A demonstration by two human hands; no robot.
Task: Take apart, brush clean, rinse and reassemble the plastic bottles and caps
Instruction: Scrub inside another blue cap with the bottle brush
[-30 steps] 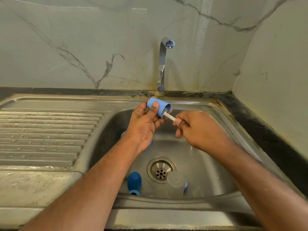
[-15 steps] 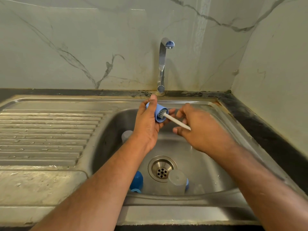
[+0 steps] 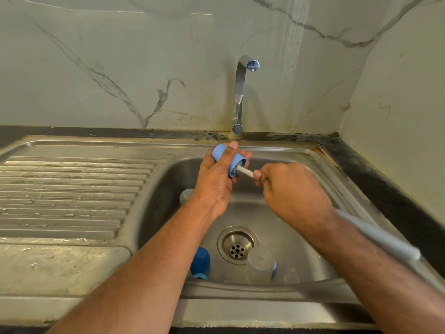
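You will find no legible text, label, brand, number or sign on any surface or object in this view.

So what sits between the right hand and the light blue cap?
In the head view, only the brush's white stem spans from right hand into the cap.

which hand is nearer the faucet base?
Left. The left hand, gripping the light blue cap, has its thumb tip just below the faucet base. The right hand, holding the brush handle, sits further right and nearer the camera.
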